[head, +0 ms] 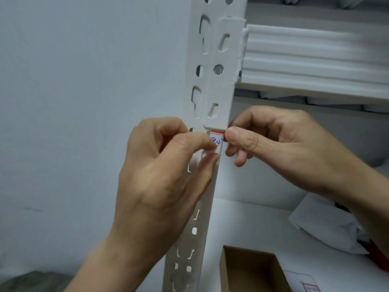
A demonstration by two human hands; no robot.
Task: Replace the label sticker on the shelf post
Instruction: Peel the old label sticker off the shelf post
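The label sticker (216, 140) sits on the front face of the white shelf post (220, 85), just under the lower end of the bracket plate that joins the shelf beam (315, 57) to the post. It is white with a red strip along its top edge and blue handwriting, which the fingers partly cover.

Both hands are curled in on the sticker. The left hand (164, 178) has its forefinger tip on the sticker's left part and its thumb just below, the two nipping the sticker's lower left corner. The right hand (275, 144) lays its thumb against the sticker's right edge at the corner of the post, its other fingers folded behind the post, so it pinches there.

Below, on the lower shelf (252, 218), an open cardboard box (248, 270) stands just right of the post, with a crumpled white bag (324, 230) further right and a sheet with a red-edged label (310, 287) near the bottom edge
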